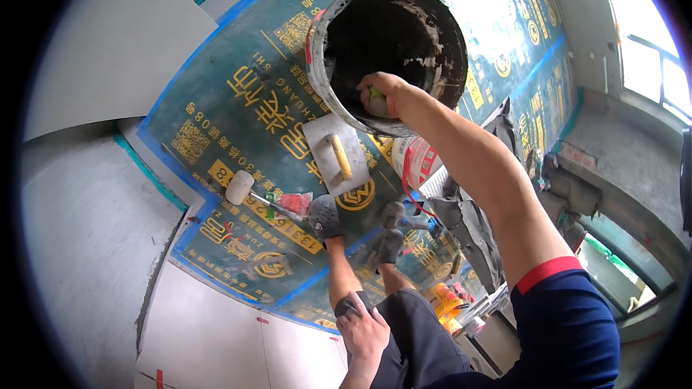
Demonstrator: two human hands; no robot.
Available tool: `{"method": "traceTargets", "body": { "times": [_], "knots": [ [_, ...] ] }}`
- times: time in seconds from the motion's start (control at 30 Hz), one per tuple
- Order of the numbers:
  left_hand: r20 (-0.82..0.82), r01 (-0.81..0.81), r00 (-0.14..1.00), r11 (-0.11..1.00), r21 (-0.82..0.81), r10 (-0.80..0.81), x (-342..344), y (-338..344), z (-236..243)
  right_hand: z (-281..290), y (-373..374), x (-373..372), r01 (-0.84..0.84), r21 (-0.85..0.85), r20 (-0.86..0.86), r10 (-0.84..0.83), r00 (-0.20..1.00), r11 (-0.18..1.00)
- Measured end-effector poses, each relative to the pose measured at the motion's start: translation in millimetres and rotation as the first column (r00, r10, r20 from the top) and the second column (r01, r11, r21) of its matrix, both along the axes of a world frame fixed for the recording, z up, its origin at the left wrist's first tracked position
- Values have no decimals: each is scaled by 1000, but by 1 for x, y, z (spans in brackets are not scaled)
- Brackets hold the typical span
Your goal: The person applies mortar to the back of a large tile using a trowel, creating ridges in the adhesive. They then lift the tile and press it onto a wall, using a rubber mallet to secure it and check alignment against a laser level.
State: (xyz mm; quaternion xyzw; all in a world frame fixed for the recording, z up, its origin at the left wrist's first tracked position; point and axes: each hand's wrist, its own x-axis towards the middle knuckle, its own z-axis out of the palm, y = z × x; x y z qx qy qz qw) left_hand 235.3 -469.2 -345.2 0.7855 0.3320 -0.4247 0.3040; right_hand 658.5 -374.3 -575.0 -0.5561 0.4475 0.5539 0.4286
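My right hand (389, 90) reaches into a large black bucket (455, 50) with a smeared rim. Its fingers are closed round a rounded green-and-grey piece (377, 104), perhaps a tool's handle; whatever lies below it is lost in the dark inside. My left hand (365, 331) rests on my knee with its fingers laid over the dark shorts, holding nothing. Beside the bucket lies a flat plastering trowel (321, 145) with a yellow handle, on the printed green floor sheet (238, 122).
A white-headed mallet (240, 187) and a red packet (294, 204) lie by my shoe. A white-and-red pail (417, 162) stands under my right forearm. Large pale tiles (216, 324) border the sheet at the lower left. Yellow items (443, 302) sit right of my legs.
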Motion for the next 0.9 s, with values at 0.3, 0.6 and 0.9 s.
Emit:
{"method": "traceTargets", "body": {
  "times": [0.3,0.6,0.9],
  "knots": [
    [-7,-46,999,999,-23,46,-8,4,-2,14,4,25,11,138,122,-28,992,990],
    [37,-100,994,995,-22,101,-19,4,-4,37,-24,17,-708,-513,474,848,238,486],
    [73,58,995,996,65,-63,-22,-3,-7,108,-44,-3,-630,-305,720,606,338,714]
  ]
}}
